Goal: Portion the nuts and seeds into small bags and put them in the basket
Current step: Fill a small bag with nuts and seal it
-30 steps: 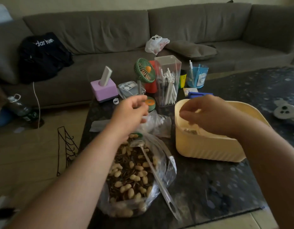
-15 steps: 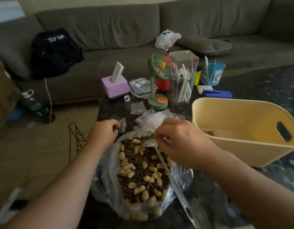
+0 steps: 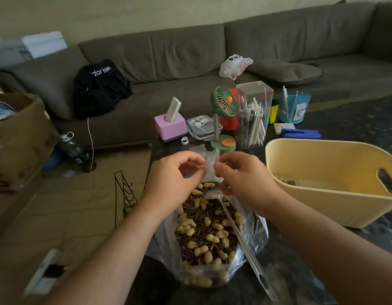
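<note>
Take the big bag of nuts and seeds [image 3: 207, 234] as your landmark: it lies open on the dark table [image 3: 355, 119] directly under your forearms, its mouth facing up toward you.

Your left hand [image 3: 173, 179] sits above the far left edge of that bag, fingers curled in, thumb and forefinger pinching the left side of the small clear bag [image 3: 209, 164]. The small bag hangs between your two hands, just beyond the far rim of the big bag, its long axis roughly upright. I cannot tell whether its mouth is already parted.

Your right hand [image 3: 243, 175] is above the far right edge of the big bag, fingertips pinching the small bag's right side. Both hands are narrow, closed on the same thin film, close together and almost touching.

The spoon [image 3: 239, 236] lies in the big bag, bowl near the far rim just below your right hand, handle running back toward you and to the right, out over the near rim. Your right hand is plainly the nearer one to it.

The yellow basket [image 3: 322, 150] stands to the right of the big bag, well apart from your left hand and near your right forearm; something dim lies on its floor, too unclear to name.

My judgement: the small bag needs opening first, then your left hand can hold it over the big bag while your right lets go and drops to the spoon's handle.
</note>
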Demonstrator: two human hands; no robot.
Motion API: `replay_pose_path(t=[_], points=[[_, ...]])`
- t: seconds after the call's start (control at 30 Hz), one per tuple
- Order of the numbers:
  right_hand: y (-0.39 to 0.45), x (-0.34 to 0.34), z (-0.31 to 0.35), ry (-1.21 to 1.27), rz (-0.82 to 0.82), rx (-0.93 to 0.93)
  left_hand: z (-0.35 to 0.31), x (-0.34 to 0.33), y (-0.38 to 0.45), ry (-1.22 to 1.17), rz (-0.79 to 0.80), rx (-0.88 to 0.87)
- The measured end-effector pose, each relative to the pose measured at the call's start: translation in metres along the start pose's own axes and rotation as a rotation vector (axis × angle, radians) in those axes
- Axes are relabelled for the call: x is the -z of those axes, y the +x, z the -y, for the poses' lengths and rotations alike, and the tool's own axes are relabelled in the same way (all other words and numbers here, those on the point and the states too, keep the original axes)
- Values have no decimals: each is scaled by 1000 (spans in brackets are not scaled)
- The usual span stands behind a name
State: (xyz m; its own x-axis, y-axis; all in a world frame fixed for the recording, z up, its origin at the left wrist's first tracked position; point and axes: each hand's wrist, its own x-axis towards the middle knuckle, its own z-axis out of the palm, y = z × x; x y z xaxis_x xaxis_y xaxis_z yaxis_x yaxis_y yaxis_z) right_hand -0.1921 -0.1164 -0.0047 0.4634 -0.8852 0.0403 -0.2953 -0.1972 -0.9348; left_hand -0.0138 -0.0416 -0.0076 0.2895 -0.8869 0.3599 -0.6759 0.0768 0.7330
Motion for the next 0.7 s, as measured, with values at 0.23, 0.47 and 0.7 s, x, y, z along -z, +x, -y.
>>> replay_pose_path(t=[0.23,0.47,0.7], points=[[-11,-2,3,31,-29,-29,-10,-22,-26,-161,106,130],[-15,4,-3,-222,101,53,-11,-33,-33,-217,123,268],[-17,4,-9,-120,135,59,-9,-34,-33,-96,78,209]])
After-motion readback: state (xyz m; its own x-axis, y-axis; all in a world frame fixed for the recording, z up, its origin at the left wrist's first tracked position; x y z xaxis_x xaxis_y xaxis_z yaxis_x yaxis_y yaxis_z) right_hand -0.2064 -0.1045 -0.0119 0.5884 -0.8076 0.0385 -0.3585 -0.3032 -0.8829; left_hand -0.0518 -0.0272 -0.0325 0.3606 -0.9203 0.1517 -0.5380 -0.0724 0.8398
